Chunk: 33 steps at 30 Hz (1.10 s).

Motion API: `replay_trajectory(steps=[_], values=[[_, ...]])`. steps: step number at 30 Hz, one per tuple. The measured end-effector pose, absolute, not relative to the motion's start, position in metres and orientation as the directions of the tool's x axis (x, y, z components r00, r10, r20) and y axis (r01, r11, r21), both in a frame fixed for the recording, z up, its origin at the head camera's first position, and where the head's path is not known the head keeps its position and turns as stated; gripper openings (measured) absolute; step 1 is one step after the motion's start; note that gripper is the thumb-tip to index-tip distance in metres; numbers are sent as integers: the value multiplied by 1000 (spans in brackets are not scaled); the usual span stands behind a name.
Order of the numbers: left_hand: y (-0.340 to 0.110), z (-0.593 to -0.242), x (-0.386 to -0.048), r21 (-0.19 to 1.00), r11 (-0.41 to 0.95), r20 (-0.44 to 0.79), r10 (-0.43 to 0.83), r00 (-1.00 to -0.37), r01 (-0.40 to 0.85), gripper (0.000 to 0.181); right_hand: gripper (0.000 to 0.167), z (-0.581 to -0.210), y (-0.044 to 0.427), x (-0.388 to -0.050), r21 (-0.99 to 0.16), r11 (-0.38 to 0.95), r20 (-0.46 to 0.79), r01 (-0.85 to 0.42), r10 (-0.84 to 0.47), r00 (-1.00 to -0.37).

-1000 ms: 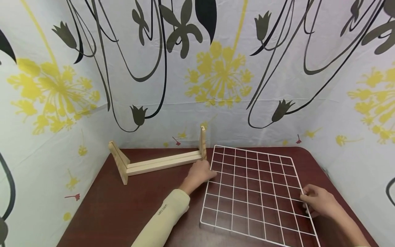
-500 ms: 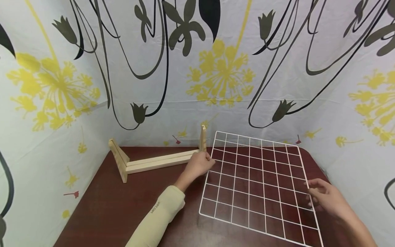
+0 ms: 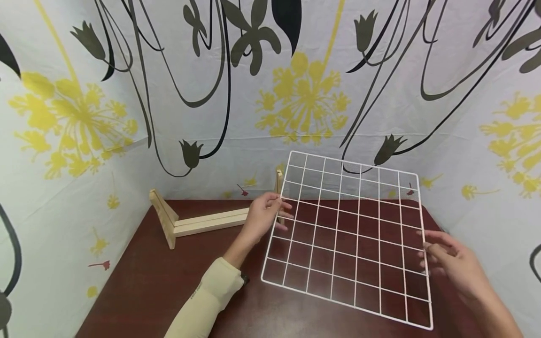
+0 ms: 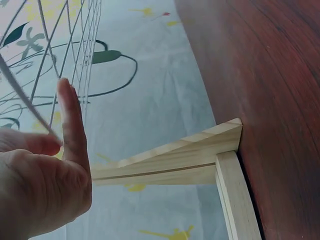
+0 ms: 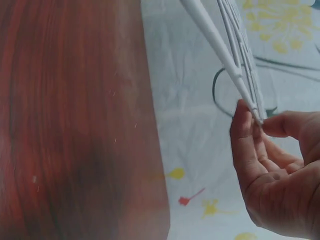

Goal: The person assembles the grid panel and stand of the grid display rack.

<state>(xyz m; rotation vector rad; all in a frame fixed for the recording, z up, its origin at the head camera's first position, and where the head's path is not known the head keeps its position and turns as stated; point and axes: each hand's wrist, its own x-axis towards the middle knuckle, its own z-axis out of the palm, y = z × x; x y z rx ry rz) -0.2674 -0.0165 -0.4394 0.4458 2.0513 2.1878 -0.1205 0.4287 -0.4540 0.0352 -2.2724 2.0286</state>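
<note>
A white wire grid panel hangs tilted above the table, its far edge higher than its near edge. My left hand pinches its left side wire between thumb and fingers. On the opposite side, my right hand grips the right side wire; in the right wrist view its thumb and fingertips meet on the wire. Behind the left hand stands a wooden stand, two slotted uprights joined by a grooved bar. The left hand and the panel partly hide its right upright, which the left wrist view shows close by.
The dark red-brown table lies under the panel, with rounded far corners. A white curtain printed with flowers hangs close behind and along both sides.
Both hands have raised the panel off the table and tilted it, its far edge moving up. The left hand has shifted slightly left and up. The wooden stand has stayed in place.
</note>
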Motion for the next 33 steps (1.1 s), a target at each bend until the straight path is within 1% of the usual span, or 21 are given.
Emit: replay_trajectory(steps=[4,7,12,16,21,24,30,33], values=[[-22,-435,-266,970,-223,155,269,-951,95,29,37,-445,415,-122,-987,12,160,-160,73,-984],[-27,-431,-264,958,-274,154,252,-955,82,29,36,-438,406,-124,-980,-20,197,-200,99,-975],[-42,-427,-259,958,-276,146,220,-965,81,32,38,-430,392,-130,-971,-32,233,-238,125,-965],[-60,-426,-254,958,-266,157,180,-971,105,30,40,-428,377,-134,-966,-20,252,-256,119,-960],[-81,-419,-248,951,-278,165,95,-982,133,27,42,-428,353,-140,-960,-25,271,-278,156,-950],[-87,-412,-245,945,-305,135,40,-990,116,25,43,-426,338,-145,-947,-38,305,-318,198,-932],[-94,-407,-241,919,-373,92,-102,-991,124,30,40,-424,308,-156,-943,-19,314,-333,285,-906],[-97,-407,-242,897,-420,81,-158,-984,142,31,41,-425,295,-162,-937,-47,314,-345,313,-896]])
